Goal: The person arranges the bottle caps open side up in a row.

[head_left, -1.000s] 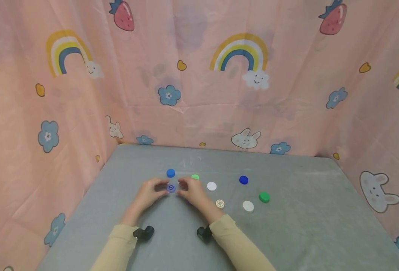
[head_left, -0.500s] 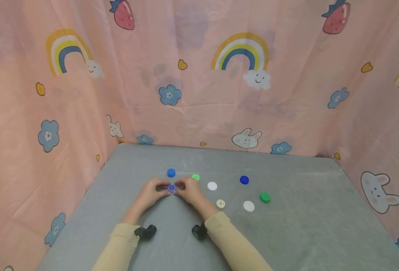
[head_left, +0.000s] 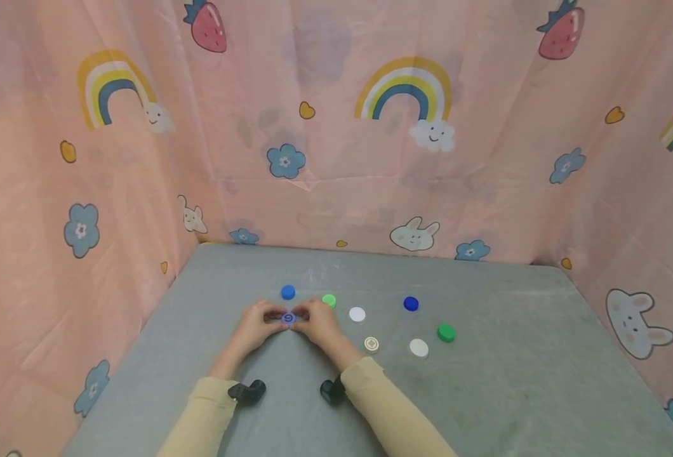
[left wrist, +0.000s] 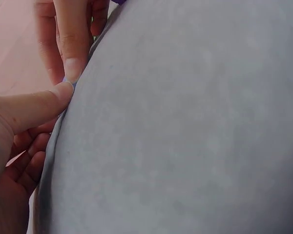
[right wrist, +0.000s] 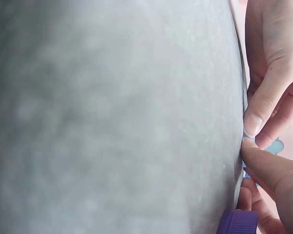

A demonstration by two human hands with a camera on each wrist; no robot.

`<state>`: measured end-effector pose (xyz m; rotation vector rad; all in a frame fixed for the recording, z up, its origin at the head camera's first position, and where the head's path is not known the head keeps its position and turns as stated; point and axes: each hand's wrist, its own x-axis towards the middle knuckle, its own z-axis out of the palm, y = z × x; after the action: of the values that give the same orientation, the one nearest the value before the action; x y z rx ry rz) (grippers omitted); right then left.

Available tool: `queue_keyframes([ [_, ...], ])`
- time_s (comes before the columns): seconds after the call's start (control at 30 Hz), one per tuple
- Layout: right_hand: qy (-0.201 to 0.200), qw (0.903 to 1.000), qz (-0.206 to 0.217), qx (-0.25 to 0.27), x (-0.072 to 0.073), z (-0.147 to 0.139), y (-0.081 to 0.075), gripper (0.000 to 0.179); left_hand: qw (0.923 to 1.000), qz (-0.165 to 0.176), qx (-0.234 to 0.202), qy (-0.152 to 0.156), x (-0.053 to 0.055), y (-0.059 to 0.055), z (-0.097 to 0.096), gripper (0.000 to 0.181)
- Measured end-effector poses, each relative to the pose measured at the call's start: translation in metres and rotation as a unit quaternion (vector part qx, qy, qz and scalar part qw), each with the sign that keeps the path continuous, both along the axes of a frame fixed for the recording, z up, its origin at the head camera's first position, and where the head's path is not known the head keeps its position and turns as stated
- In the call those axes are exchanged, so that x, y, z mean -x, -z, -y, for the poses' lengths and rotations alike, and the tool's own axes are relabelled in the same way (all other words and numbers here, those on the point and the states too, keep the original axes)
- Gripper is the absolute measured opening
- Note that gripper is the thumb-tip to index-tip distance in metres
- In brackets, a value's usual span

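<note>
Two bare hands faced each other at the left middle of the grey table [head_left: 485, 393], both pinching one small violet-blue cap [head_left: 288, 318] that had a dark swirl on its upturned top. The left hand [head_left: 256, 322] gripped it from the left and the right hand [head_left: 318, 320] from the right, each with its thumb on the near side and curved fingers on the far side. The thumb tips came close together at the cap's near edge. Whether the cap touched the tabletop could not be told.

Just beyond the hands lay a bright blue cap [head_left: 287, 292]. A light green cap [head_left: 329, 301] sat just beside the right hand, at its far side, with a far white disc [head_left: 357, 314] a little to the right of it. A cream patterned disc [head_left: 371, 344] lay nearer, to the right of the right wrist. Farther right were a dark blue cap [head_left: 411, 303], a near white disc [head_left: 419, 348] and a dark green cap [head_left: 446, 332]. The right wrist view caught a purple ribbed cap [right wrist: 238, 223] at its lower edge.

Cream sleeves [head_left: 196, 416] covered the forearms, and a pink curtain [head_left: 342, 190] printed with rainbows, strawberries and flowers hung behind the table.
</note>
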<state>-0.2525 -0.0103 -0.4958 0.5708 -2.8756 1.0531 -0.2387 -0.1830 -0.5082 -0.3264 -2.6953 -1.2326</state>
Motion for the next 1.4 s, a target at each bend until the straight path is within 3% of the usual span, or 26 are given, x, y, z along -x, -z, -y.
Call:
queue_keyframes([
  [0.2, -0.007, 0.9999, -0.001, -0.012, 0.0, 0.0, -0.001, 0.03, 1.0, 0.004, 0.008, 0.0, 0.0, 0.001, 0.0, 0.027],
  [0.47, -0.023, 0.9996, -0.012, -0.012, -0.004, 0.001, -0.006, 0.029, 0.9998, 0.007, -0.013, 0.013, -0.003, -0.003, 0.002, 0.026],
  [0.8, -0.038, 0.9978, -0.006, 0.055, -0.011, -0.003, -0.018, 0.027, 0.9982, 0.002, -0.041, 0.043, -0.009, -0.015, 0.003, 0.026],
  [1.0, -0.04, 0.9966, -0.003, 0.072, -0.018, -0.008, -0.025, 0.027, 0.9986, -0.001, -0.03, 0.043, -0.014, -0.024, 0.002, 0.026],
  [1.4, -0.056, 0.9936, -0.045, 0.087, -0.031, -0.017, -0.027, 0.027, 0.9984, -0.008, -0.02, 0.053, -0.027, -0.034, 0.0, 0.025],
])
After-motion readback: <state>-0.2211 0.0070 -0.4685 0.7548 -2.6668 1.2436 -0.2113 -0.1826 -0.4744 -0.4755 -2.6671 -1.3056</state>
